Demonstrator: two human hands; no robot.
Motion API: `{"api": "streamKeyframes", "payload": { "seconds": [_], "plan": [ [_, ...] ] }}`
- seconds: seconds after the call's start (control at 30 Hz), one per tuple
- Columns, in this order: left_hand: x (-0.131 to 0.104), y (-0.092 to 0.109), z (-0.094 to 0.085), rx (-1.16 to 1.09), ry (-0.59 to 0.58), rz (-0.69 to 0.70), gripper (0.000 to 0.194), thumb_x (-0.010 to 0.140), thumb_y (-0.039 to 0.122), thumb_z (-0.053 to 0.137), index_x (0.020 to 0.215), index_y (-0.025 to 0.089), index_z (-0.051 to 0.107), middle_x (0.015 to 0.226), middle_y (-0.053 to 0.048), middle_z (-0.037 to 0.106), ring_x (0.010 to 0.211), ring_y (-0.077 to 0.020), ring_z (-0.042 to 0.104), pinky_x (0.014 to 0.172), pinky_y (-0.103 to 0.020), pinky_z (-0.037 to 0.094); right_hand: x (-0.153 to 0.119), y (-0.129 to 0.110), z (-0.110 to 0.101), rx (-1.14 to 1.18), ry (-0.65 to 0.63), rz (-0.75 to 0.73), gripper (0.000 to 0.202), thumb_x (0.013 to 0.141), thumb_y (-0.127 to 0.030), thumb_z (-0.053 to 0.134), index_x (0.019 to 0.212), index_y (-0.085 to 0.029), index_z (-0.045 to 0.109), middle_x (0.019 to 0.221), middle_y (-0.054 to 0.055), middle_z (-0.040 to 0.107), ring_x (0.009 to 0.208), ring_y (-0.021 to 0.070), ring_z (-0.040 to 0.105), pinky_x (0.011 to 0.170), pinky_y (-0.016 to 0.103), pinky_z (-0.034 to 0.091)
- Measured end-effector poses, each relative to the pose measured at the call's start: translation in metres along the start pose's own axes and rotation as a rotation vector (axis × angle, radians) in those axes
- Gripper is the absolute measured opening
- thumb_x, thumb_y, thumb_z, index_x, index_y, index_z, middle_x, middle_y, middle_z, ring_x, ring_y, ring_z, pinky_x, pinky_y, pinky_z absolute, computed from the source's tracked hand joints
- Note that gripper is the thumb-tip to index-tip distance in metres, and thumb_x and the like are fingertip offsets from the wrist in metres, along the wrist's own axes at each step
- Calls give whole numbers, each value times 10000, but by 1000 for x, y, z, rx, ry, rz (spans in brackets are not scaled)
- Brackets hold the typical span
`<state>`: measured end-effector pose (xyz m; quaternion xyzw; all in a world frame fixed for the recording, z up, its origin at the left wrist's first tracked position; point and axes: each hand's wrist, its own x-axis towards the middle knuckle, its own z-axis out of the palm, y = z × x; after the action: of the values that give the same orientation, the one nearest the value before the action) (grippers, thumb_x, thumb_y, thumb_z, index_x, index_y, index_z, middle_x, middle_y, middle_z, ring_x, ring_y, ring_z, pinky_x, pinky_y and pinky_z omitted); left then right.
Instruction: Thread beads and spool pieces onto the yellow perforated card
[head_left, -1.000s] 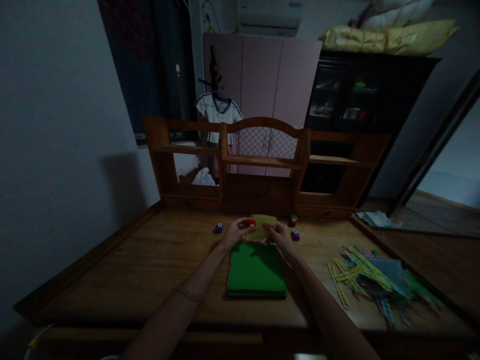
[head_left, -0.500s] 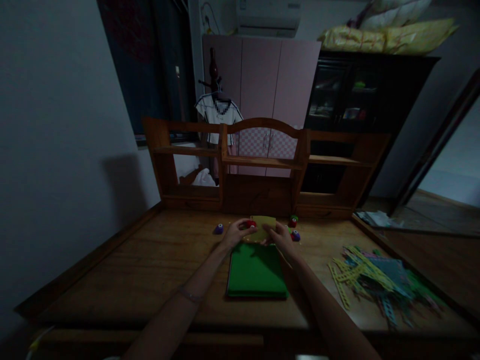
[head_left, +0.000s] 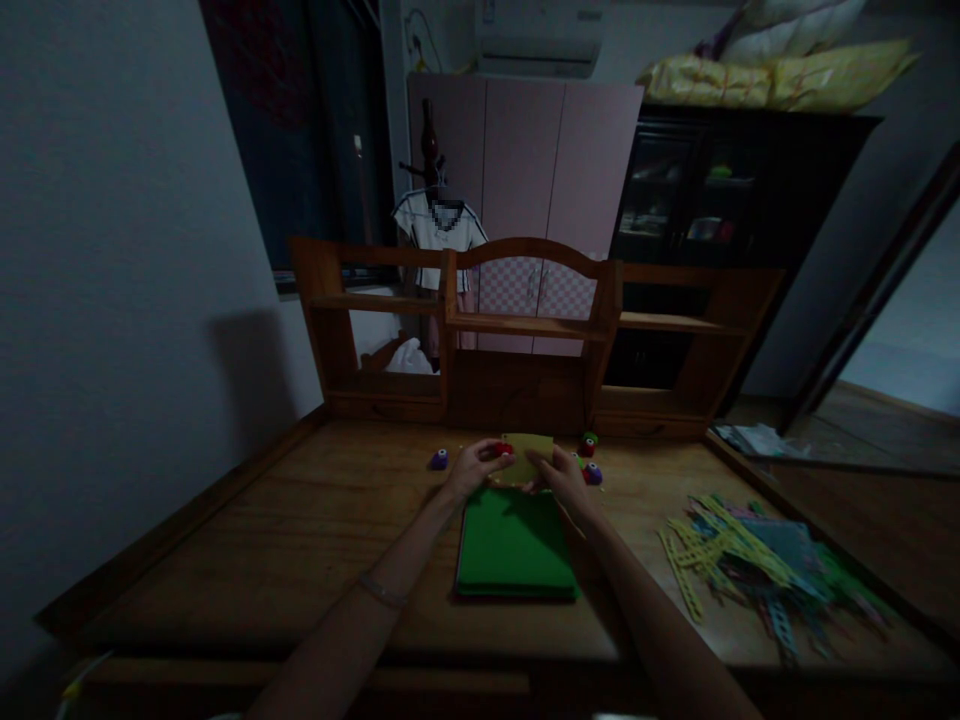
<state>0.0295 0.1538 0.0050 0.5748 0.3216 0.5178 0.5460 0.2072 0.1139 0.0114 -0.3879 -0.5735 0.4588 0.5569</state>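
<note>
My left hand (head_left: 469,470) is closed with thumb and fingers on a small red figure (head_left: 504,450) that has a white eye. A yellow sheet (head_left: 529,443), foam or card, stands behind and beside it, pinched by my right hand (head_left: 562,477). The left fingers may also touch the sheet; I cannot tell. Both hands are just above the far edge of a stack of green sheets (head_left: 516,550) on the wooden desk (head_left: 322,540). A small purple figure (head_left: 439,459) lies left of my hands. To their right are another purple figure (head_left: 593,474) and a red and green one (head_left: 589,443).
At the right of the desk lies a loose pile of punched-out yellow, blue and green sheet scraps (head_left: 739,560). A wooden shelf unit (head_left: 525,325) runs along the desk's back edge, and a raised wooden rim (head_left: 187,510) borders the left side.
</note>
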Motion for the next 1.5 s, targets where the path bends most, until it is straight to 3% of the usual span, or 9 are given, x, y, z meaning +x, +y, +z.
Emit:
{"api": "streamKeyframes", "payload": {
  "seconds": [0.17,0.43,0.8,1.13,1.27,1.5],
  "plan": [
    [-1,4,0,35,15,1,446,548,325,794,921,127,651,915,-106,679,843,-196,623,760,-284,472,-1,0,1,-12,-14,-17,303,779,-405,585,970,-179,522,651,23,653,425,178,612,375,274,510],
    [-6,9,12,79,166,-9,388,500,316,807,809,123,672,809,-90,685,757,-188,625,701,-276,477,-3,-1,4,-48,-21,16,349,774,-432,571,1015,-185,516,706,32,662,416,175,613,345,260,489],
    [-3,9,3,13,180,-43,395,465,298,827,784,128,668,781,-79,682,732,-189,626,697,-281,482,-5,-2,0,-152,-28,-14,363,767,-470,551,944,-154,527,745,35,659,391,154,599,276,205,411],
    [-2,4,6,46,82,134,470,564,295,785,983,157,624,965,-92,662,908,-205,607,821,-306,457,-4,-6,0,-141,87,-33,384,754,-499,546,934,-160,565,729,53,673,387,155,584,297,224,413],
    [-2,4,5,4,102,103,450,563,302,785,959,151,635,940,-88,665,877,-198,611,807,-300,457,-4,-7,-3,-125,104,-71,381,768,-486,533,960,-160,567,738,45,673,394,145,578,329,232,436],
    [1,0,-5,-221,179,71,435,626,319,749,1001,136,627,1016,-102,647,917,-185,602,840,-292,440,-3,-7,-5,-125,128,-75,410,768,-495,531,978,-145,571,573,13,631,377,148,565,342,228,438]
  ]
}}
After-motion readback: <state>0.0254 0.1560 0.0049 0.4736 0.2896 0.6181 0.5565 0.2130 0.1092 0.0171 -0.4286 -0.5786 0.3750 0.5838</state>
